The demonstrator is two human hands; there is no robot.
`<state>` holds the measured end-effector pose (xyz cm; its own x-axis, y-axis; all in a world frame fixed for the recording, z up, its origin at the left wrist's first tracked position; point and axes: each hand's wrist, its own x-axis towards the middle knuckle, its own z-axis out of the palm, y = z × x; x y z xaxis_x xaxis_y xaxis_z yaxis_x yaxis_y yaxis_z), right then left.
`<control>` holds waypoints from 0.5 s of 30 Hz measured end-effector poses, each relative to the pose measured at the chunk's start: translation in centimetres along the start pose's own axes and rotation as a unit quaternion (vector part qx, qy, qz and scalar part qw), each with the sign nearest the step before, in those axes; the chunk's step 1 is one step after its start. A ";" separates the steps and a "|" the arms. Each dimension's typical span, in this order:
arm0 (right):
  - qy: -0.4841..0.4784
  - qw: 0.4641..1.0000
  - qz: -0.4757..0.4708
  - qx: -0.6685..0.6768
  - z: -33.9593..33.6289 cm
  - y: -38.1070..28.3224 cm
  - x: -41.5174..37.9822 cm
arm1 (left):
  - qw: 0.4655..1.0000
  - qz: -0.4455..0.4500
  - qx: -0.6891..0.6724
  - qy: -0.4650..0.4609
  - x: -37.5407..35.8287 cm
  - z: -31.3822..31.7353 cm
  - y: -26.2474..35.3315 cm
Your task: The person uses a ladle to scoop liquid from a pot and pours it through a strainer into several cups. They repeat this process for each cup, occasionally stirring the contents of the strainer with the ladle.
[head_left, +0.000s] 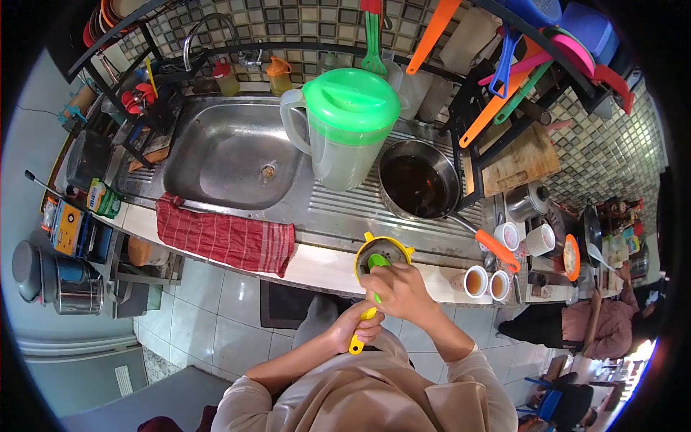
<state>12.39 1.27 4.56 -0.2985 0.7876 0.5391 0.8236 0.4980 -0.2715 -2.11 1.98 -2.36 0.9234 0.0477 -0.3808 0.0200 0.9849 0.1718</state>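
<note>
My left hand (352,327) is wrapped round the yellow handle of a strainer (392,240), whose round rim is over the counter's front edge. My right hand (400,291) grips a green utensil (377,262), its end inside the strainer. Behind them a saucepan (419,178) with dark liquid and an orange handle stands on the ribbed drainboard. Beside it is a large clear pitcher (349,133) with a green lid. Two white cups of brown liquid, one nearer (475,281) and one farther right (498,286), stand on the counter to the right of the strainer.
Left of the pitcher is a steel sink (234,155), with a red cloth (223,234) over the front edge. A rack (497,137) with hanging utensils stands on the right. Another person (594,320) is farther right, near a pan (589,234).
</note>
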 end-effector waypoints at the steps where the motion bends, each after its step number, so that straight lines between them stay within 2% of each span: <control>1: 0.000 1.000 0.000 0.000 0.1 -0.1 -0.1 | 1.000 0.004 0.011 -0.015 0.0 -0.1 0.0; 10: -0.051 0.997 -0.043 -0.034 0.2 -1.6 -0.4 | 0.998 -0.007 0.057 0.022 0.1 -0.3 -0.3; 13: -0.033 0.998 -0.046 -0.032 0.3 -1.5 -0.7 | 1.000 -0.019 -0.002 0.018 0.1 -0.4 -0.3; 15: 0.012 1.000 0.010 0.003 0.2 -0.5 -1.3 | 1.000 -0.009 0.011 0.021 -0.1 0.3 0.0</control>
<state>12.27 0.08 3.88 -0.2694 0.7889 0.5523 0.8271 0.4833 -0.2870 -2.10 1.93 -2.05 0.9062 0.0375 -0.4212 0.0449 0.9819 0.1840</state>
